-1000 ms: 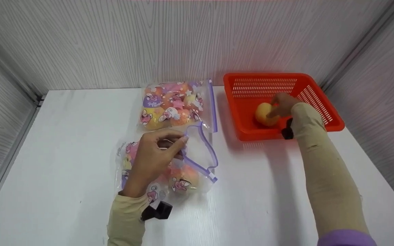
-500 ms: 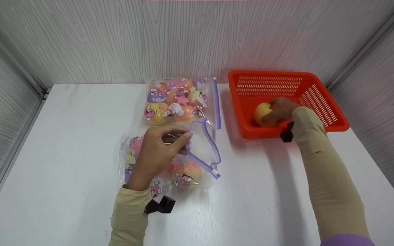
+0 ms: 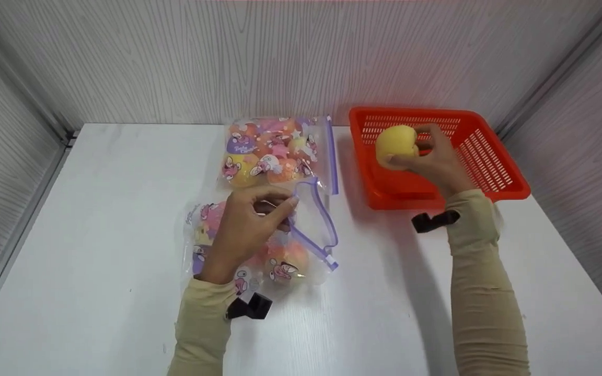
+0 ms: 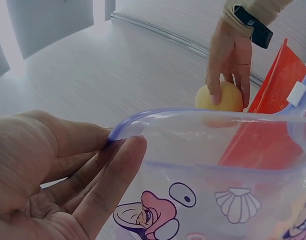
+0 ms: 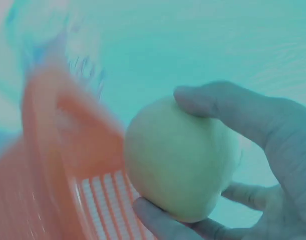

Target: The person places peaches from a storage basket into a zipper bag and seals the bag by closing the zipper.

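Note:
My right hand (image 3: 439, 159) grips a round yellow fruit (image 3: 392, 146), apple-like in shape, over the red basket (image 3: 371, 201). Thumb and fingers wrap its sides in the right wrist view, where the fruit (image 5: 175, 160) shows smooth and pale. With thumb and fingers, my left hand (image 3: 249, 222) pinches the purple zip edge of a clear printed zip bag (image 3: 286, 266). The bag's mouth gapes toward the right, its white slider (image 4: 297, 94) at the far end. Round orange and pink things show through the bag, partly covered by my left hand and its cartoon print.
Behind the gaping bag lies another printed zip bag (image 3: 277, 151), filled with round fruit-like things, its purple strip straight along the right side. The basket stands at the back right, near the rear wall (image 3: 175, 62). Both bags lie on a white table (image 3: 123, 209).
My right hand has closed on the yellow fruit and lifted it off the basket floor. The left hand keeps its hold on the bag's edge. The head view has shifted slightly.

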Available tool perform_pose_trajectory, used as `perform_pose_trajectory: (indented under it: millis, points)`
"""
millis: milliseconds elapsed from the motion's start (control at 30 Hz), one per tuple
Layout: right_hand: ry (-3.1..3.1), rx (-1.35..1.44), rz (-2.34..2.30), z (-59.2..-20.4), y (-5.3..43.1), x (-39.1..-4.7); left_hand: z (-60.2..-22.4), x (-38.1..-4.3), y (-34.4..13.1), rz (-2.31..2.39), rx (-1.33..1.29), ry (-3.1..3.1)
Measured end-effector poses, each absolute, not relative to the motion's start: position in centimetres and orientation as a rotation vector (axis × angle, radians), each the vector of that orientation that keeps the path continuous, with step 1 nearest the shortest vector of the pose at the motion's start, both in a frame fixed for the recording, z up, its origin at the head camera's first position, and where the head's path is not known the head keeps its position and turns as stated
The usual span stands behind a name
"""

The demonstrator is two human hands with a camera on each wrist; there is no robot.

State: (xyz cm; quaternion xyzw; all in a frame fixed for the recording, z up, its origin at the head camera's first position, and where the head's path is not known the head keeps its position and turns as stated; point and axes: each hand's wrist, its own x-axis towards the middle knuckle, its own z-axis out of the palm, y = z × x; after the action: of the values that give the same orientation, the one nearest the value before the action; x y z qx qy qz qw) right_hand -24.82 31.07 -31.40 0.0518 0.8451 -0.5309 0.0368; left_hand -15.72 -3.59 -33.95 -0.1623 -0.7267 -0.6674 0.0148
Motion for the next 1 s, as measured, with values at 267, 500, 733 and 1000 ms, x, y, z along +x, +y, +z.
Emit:
perform_pose_trajectory:
  millis: [267, 500, 733, 1000]
  points:
    - [2.556, 0.093, -1.924, -32.9, 27.9, -22.5, -34.1, -15.8, -3.6, -2.051, -0.513, -2.258]
    - [2.369, 0.032, -2.065, -34.3, 25.3, -20.5, -34.0, -15.7, -3.5, -2.055, -0.520, -2.253]
    - [2.223, -0.072, -2.069, -35.1, 24.0, -19.1, -34.0, -15.8, -3.3, -2.050, -0.503, -2.279]
    - [2.043, -0.277, -2.066, -35.0, 23.5, -18.8, -33.9, -15.7, -3.5, -2.040, -0.485, -2.274]
